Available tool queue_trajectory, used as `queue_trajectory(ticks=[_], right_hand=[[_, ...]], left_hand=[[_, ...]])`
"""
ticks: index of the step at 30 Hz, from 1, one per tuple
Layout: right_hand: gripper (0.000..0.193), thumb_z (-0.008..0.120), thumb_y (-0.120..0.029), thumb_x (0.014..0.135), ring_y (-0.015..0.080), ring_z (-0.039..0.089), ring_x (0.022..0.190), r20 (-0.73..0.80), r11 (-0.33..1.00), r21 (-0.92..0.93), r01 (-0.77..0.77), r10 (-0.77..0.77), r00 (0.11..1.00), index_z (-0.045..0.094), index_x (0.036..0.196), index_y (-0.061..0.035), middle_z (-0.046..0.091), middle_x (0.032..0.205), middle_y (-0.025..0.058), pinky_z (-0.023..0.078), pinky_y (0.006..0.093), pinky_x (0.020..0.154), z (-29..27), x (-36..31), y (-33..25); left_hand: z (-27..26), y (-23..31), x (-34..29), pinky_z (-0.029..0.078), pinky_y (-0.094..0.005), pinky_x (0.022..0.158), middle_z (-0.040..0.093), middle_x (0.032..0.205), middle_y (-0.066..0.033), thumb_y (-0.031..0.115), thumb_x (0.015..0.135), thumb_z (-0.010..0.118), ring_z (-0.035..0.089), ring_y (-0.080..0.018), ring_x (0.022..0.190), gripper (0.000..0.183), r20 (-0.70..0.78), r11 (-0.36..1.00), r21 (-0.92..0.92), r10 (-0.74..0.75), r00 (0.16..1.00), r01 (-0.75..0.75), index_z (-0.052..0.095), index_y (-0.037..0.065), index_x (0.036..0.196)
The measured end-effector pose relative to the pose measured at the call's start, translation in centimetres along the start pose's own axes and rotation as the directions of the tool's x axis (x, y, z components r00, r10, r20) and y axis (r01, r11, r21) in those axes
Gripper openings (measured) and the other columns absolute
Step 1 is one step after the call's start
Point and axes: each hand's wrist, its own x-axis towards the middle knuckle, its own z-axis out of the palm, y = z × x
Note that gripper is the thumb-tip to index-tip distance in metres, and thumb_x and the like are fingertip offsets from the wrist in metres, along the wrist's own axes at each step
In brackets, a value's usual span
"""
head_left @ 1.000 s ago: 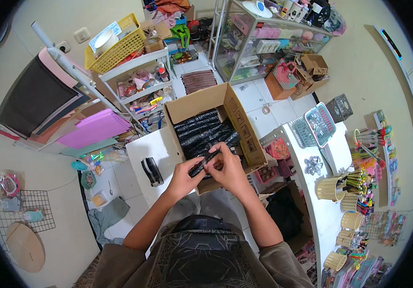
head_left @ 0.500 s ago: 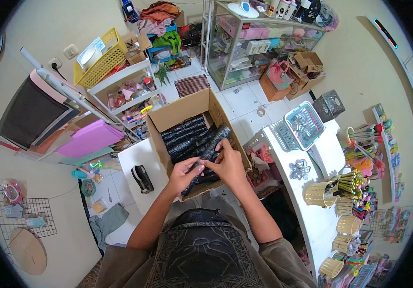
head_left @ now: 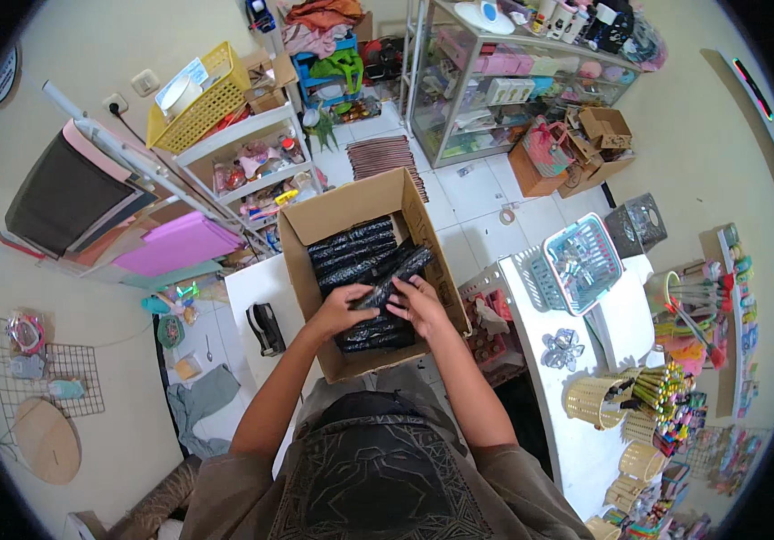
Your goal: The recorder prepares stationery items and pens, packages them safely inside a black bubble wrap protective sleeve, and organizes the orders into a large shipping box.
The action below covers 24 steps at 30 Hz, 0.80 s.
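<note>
An open cardboard box [head_left: 304, 254] stands in front of me, with several black plastic-wrapped rolls [head_left: 351, 245] lying side by side in it. One more black-wrapped roll [head_left: 412, 265] lies slantwise over the others, between my hands. Its near end is in my left hand [head_left: 340, 310], fingers closed around it and partly hidden. My right hand [head_left: 419, 306] has its thumb and fingers against the roll's right side, bent around it. Beside the box, a black tape-dispenser-like object [head_left: 265, 328] rests on a white table [head_left: 247, 286].
On the right, a white counter [head_left: 549, 378] carries a blue-grey basket [head_left: 582, 263] and several cream baskets [head_left: 596, 401]. A glass cabinet [head_left: 459, 117] stands at the back, near a brown striped stack [head_left: 385, 162] on the tiled floor. Far left is a white shelf rack [head_left: 252, 184].
Both hands have gone down into the box with the roll, which now lies among the others instead of being held above them. The view has shifted slightly.
</note>
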Motion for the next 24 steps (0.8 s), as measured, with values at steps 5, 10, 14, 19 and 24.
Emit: queue_trajectory(ticks=[5, 10, 14, 19, 24], right_hand=[[0.056, 0.086, -0.015, 0.100, 0.0291, 0.073, 0.099, -0.116, 0.998, 0.042, -0.040, 0.045, 0.992, 0.049, 0.141, -0.0011, 0.067, 0.122, 0.0139, 0.069, 0.0438, 0.079, 1.4, 6.8, 1.2], [0.044, 0.084, -0.012, 0.102, 0.0329, 0.079, 0.095, -0.246, 0.987, -0.104, -0.122, 0.094, 0.965, 0.053, 0.131, 0.0000, 0.069, 0.124, 0.0177, 0.073, 0.0416, 0.075, 3.1, 9.8, 2.1], [0.039, 0.082, -0.015, 0.103, 0.0299, 0.083, 0.091, -0.168, 0.862, -0.440, -0.254, 0.198, 0.966, 0.065, 0.127, 0.0098, 0.079, 0.109, 0.0229, 0.073, 0.0383, 0.070, -0.4, 10.4, 1.9], [0.026, 0.094, -0.024, 0.088, 0.0421, 0.081, 0.082, 0.164, -0.097, -0.986, 0.138, -0.352, 0.922, 0.080, 0.097, -0.0048, 0.081, 0.085, 0.0175, 0.068, 0.0525, 0.074, -2.6, 7.0, 1.2], [0.050, 0.100, -0.022, 0.072, 0.0371, 0.074, 0.122, 0.477, -0.455, -0.792, 0.406, -0.048, 0.878, 0.078, 0.116, -0.0143, 0.076, 0.127, 0.0160, 0.061, 0.0489, 0.103, -1.6, 5.0, 0.3]], left_hand=[[-1.5, -1.3, 1.9, 0.060, -0.0408, 0.099, 0.082, 0.118, -0.0170, 0.024, 0.088, 0.095, 0.079, -0.0321, 0.110, 0.050, -0.297, 0.824, 0.567, 0.196, 0.935, 0.007, 0.077, 0.003, 0.129], [-1.9, -3.2, 3.7, 0.060, -0.0484, 0.103, 0.080, 0.124, -0.0176, 0.022, 0.082, 0.097, 0.076, -0.0405, 0.116, 0.047, -0.405, 0.650, 0.700, 0.021, 0.914, 0.296, 0.080, 0.009, 0.124], [-1.6, -4.8, 4.0, 0.061, -0.0508, 0.100, 0.079, 0.122, -0.0190, 0.015, 0.078, 0.097, 0.077, -0.0426, 0.114, 0.047, -0.361, 0.613, 0.700, -0.138, 0.922, 0.366, 0.081, 0.014, 0.122], [-0.9, -5.5, 3.5, 0.063, -0.0495, 0.096, 0.079, 0.122, -0.0195, 0.007, 0.074, 0.095, 0.077, -0.0402, 0.115, 0.042, -0.246, 0.576, 0.762, -0.163, 0.955, 0.295, 0.082, 0.013, 0.114], [1.9, -4.8, 2.6, 0.064, -0.0479, 0.093, 0.081, 0.115, -0.0190, 0.003, 0.072, 0.093, 0.079, -0.0393, 0.111, 0.031, -0.139, 0.524, 0.781, -0.387, 0.912, 0.341, 0.081, 0.011, 0.099]])
